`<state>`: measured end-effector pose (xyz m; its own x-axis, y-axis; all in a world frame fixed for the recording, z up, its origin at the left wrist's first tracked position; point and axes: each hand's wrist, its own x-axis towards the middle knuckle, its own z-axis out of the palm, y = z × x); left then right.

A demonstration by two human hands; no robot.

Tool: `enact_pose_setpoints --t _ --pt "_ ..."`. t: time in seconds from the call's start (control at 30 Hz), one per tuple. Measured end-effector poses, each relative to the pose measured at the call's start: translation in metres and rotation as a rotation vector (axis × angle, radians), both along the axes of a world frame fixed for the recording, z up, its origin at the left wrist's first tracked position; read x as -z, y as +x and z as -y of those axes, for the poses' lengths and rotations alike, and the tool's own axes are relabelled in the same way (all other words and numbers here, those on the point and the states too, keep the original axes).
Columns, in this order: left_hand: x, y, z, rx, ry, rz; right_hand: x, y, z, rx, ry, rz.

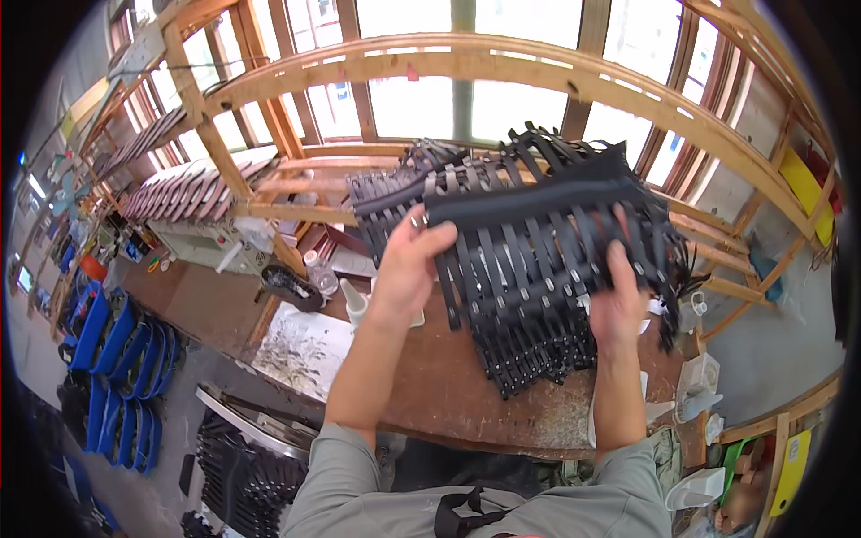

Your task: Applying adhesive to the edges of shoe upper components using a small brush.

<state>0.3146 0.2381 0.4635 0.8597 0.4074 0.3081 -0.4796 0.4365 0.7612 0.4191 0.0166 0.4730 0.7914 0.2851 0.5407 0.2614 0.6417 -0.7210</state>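
Above the workbench I hold up a wide black strapped piece. A smooth dark band runs along its top, and many narrow straps with small shiny bits hang from it. My left hand grips its left end, thumb in front and a ring-like glint at a finger. Lower on the right side, my right hand pinches the hanging straps, thumb up and the other fingers mostly hidden. Behind the held piece, more black strapped pieces lie over the wooden rack.
Left on the bench are a white nozzle bottle, a clear jar, a black tray and a stained white board. A white container stands at the right edge. Blue bins are stacked on the floor at left.
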Motion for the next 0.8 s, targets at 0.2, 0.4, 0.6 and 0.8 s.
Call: enact_pose_setpoints --t 0.2,0.4,0.6,0.8 --pt "-0.018 0.074 -0.137 -0.095 0.02 -0.084 -0.02 0.084 -0.122 -0.149 -0.377 -0.204" --pt "0.032 0.018 -0.169 -0.49 0.311 -0.608 0.11 -0.022 -0.088 -0.175 -0.788 0.135" --pt "0.127 -0.065 -0.108 -0.906 0.044 -0.46 0.284 -0.084 0.065 -0.463 -1.487 -0.036" --pt "0.261 -0.047 0.011 0.003 -0.069 -1.013 0.299 -0.001 0.097 0.017 -1.137 -0.403"
